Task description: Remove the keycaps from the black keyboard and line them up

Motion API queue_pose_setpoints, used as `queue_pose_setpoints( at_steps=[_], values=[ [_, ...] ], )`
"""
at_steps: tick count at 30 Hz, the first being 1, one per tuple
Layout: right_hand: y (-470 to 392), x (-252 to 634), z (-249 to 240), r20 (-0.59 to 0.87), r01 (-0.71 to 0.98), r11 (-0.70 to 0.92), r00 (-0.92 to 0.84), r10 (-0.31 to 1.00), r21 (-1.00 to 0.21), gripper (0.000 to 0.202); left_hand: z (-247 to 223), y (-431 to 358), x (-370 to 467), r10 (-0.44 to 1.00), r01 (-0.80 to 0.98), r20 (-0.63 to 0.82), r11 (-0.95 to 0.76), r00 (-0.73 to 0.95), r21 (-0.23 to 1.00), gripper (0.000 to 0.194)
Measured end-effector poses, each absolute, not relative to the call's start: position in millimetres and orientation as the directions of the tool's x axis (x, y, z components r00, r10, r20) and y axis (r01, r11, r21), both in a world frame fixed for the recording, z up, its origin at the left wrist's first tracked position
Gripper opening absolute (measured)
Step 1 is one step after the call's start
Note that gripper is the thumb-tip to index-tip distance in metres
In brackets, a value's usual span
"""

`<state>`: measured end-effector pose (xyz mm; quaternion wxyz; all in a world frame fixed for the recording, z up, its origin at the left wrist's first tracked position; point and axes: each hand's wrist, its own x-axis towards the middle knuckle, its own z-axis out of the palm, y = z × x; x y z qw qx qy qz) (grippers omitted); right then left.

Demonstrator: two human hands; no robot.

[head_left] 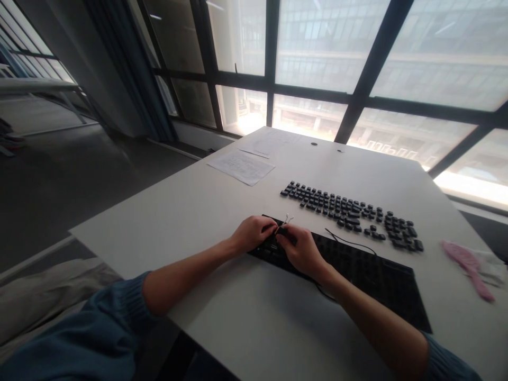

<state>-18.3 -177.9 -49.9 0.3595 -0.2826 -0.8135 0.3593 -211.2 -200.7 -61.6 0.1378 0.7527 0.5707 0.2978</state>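
Observation:
A black keyboard base [373,270] without most of its keycaps lies slanted on the white table. Over its left end, my left hand [255,233] and my right hand [300,247] meet with pinched fingers. Between them a small wire tool [287,218] sticks up, its lower part hidden by the fingertips; my right hand appears to hold it. What my left fingertips pinch is too small to make out. Behind the base, black keycaps [349,211] stand loose in keyboard-like rows.
Paper sheets [242,166] lie on the table [159,211] at the back left. A thin black cable [351,242] curves behind the base. At the right are a pink brush [468,264] and a clear plastic bag [491,267]. Large windows stand beyond the far edge.

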Motion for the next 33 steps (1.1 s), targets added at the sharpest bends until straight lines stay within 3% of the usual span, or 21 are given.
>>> queue_pose_setpoints(
  at_steps=[9,17,24,28,33],
  values=[
    [-172.0,-16.3,-53.9,0.339,0.206,0.562,-0.617,0.710,-0.801,0.015,-57.3,-201.7,-209.4,0.944,0.780,0.289,-0.299,0.158,0.550,0.022],
    [-181.5,-16.1,-58.7,0.479,0.074,0.714,-0.692,0.540,-0.697,0.013,-53.9,-201.0,-210.4,0.949,0.763,0.265,-0.298,0.171,0.573,0.021],
    [-178.1,-12.6,-65.5,0.511,0.034,0.693,-0.650,0.563,-0.720,0.011,-13.6,-214.4,-224.1,0.820,0.659,0.000,-0.460,0.573,0.595,0.018],
    [-176.7,-12.4,-65.1,0.517,-0.001,0.679,-0.649,0.558,-0.734,0.012,-23.0,-213.3,-222.1,0.863,0.712,0.056,-0.448,0.501,0.541,0.021],
    [-176.3,-11.3,-62.8,0.496,0.063,0.623,-0.546,0.675,-0.779,0.015,-41.5,-213.0,-209.5,0.871,0.707,0.165,-0.475,0.462,0.524,0.012]
  ],
)
